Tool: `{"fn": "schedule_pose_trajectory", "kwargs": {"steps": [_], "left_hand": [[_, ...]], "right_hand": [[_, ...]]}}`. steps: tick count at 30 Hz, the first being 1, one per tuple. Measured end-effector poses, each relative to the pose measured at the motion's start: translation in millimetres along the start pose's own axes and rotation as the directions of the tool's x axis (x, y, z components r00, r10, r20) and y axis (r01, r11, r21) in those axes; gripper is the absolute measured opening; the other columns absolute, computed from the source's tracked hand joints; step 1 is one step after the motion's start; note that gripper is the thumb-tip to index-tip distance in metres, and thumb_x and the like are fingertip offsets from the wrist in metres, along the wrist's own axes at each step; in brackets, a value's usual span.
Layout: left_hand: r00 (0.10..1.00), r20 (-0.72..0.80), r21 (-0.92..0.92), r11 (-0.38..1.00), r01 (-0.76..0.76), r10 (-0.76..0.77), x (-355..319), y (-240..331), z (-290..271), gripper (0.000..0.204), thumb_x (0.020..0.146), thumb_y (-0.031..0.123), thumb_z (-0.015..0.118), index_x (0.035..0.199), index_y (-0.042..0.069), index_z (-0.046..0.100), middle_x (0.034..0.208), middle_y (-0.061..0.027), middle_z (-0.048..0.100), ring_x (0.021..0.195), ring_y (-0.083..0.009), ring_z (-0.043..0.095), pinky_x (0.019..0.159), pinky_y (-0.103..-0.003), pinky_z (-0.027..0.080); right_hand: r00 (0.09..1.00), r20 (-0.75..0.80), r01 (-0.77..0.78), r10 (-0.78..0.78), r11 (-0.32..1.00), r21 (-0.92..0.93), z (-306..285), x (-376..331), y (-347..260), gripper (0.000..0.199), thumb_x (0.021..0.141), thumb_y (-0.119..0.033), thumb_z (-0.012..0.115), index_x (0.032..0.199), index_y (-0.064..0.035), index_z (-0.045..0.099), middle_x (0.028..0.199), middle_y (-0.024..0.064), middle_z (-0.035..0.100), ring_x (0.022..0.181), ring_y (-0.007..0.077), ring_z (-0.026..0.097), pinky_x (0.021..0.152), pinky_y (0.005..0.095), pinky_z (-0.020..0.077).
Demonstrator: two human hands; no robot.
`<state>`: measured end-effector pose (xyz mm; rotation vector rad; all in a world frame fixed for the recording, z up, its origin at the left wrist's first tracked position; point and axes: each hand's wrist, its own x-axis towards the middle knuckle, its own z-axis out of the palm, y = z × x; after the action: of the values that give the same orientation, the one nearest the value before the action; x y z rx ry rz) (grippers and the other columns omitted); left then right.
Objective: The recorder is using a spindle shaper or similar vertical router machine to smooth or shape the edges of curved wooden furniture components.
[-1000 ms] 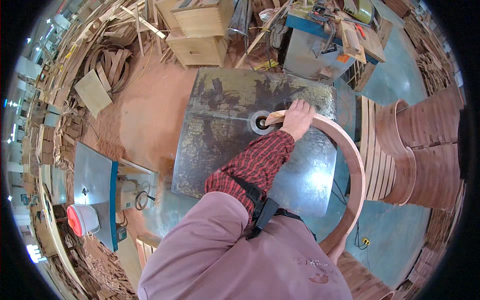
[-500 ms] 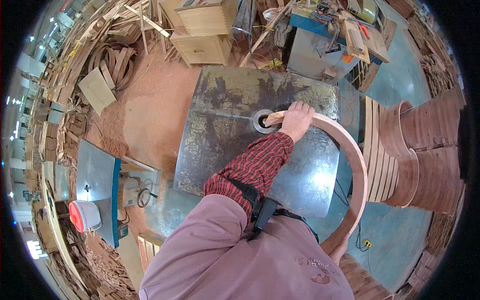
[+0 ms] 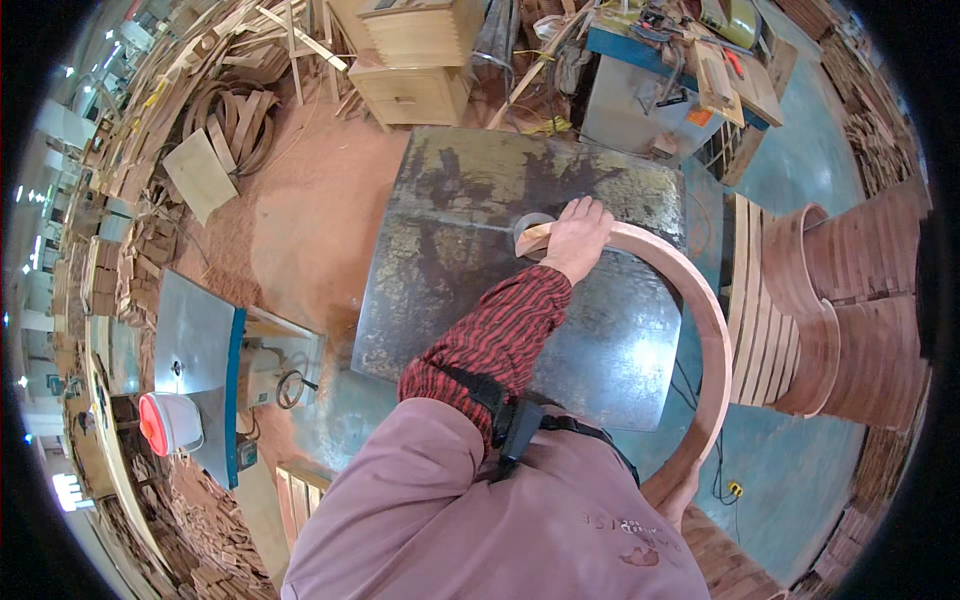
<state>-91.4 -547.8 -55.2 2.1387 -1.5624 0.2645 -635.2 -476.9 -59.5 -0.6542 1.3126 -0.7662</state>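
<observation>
My left hand (image 3: 578, 240), in a red and black striped sleeve, is wrapped over the top of a curved wooden piece (image 3: 712, 330) near one end. This pale, arc-shaped piece lies partly on a worn metal machine table (image 3: 440, 300), with its cut end over the round ring (image 3: 533, 219) around the table's opening. From there it bends right, past the table edge, and back toward my body. At its near end, what seems to be a small part of my right hand (image 3: 684, 496) shows against the wood; its fingers are hidden.
Left stands a second machine table (image 3: 195, 350) with a white bucket (image 3: 180, 424). A wooden cabinet (image 3: 410, 95) and a tool-laden bench (image 3: 640, 100) are beyond. Stacked curved wood panels (image 3: 860, 310) stand right; a cable (image 3: 718, 470) lies on the floor. Sawdust and scrap lie left.
My left hand and the end of the curved piece have shifted left across the table. The wood now covers more of the round ring. The view has moved slightly.
</observation>
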Motion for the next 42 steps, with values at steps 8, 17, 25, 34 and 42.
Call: {"fn": "schedule_pose_trajectory", "kwargs": {"steps": [8,17,25,34,42], "left_hand": [[0.997,0.030,0.036,0.997,0.066,-0.067,-23,-18,-20,0.033,0.084,0.024,0.075,0.109,0.005,0.063,0.123,-0.0146,0.065,0.129,-0.0325,0.058,0.112,-0.045,0.043],[0.987,0.021,0.181,0.971,0.153,-0.160,-62,-48,-35,0.033,0.090,0.023,0.069,0.117,0.005,0.062,0.134,-0.0155,0.064,0.134,-0.0323,0.056,0.113,-0.046,0.043],[0.964,0.007,0.221,0.940,0.259,-0.267,-90,-66,-62,0.029,0.087,0.021,0.070,0.111,0.007,0.062,0.123,-0.0117,0.065,0.123,-0.0302,0.061,0.100,-0.044,0.051],[0.910,0.011,0.270,0.878,0.396,-0.414,-123,-82,-90,0.025,0.087,0.025,0.073,0.104,0.011,0.061,0.105,-0.0064,0.066,0.102,-0.0268,0.068,0.083,-0.043,0.056],[0.795,0.058,0.322,0.765,0.558,-0.604,-161,-106,-119,0.026,0.089,0.026,0.072,0.107,0.011,0.061,0.104,-0.0113,0.067,0.093,-0.0352,0.072,0.078,-0.049,0.058]], "right_hand": [[0.999,0.049,0.023,-0.024,1.000,0.017,13,10,-1,0.064,0.106,-0.055,0.053,0.142,-0.0019,0.052,0.115,0.0051,0.059,0.103,0.0199,0.058,0.087,0.0352,0.0498],[0.981,0.141,0.146,-0.136,0.987,-0.062,50,16,-14,0.061,0.108,-0.051,0.052,0.139,0.0020,0.056,0.116,0.0047,0.061,0.102,0.0173,0.059,0.087,0.0324,0.0485],[0.972,0.197,0.176,-0.124,0.945,-0.275,62,32,-30,0.053,0.109,-0.047,0.051,0.127,0.0012,0.061,0.103,0.0045,0.064,0.089,0.0157,0.060,0.078,0.0308,0.0488],[0.944,0.282,0.305,-0.173,0.787,-0.537,93,48,-46,0.054,0.109,-0.045,0.049,0.119,0.0058,0.065,0.104,0.0075,0.067,0.092,0.0165,0.060,0.081,0.0330,0.0495],[0.931,0.298,0.365,-0.212,0.596,-0.715,123,87,-43,0.058,0.109,-0.043,0.048,0.122,0.0117,0.064,0.102,0.0114,0.069,0.093,0.0184,0.060,0.086,0.0351,0.0498]]}}
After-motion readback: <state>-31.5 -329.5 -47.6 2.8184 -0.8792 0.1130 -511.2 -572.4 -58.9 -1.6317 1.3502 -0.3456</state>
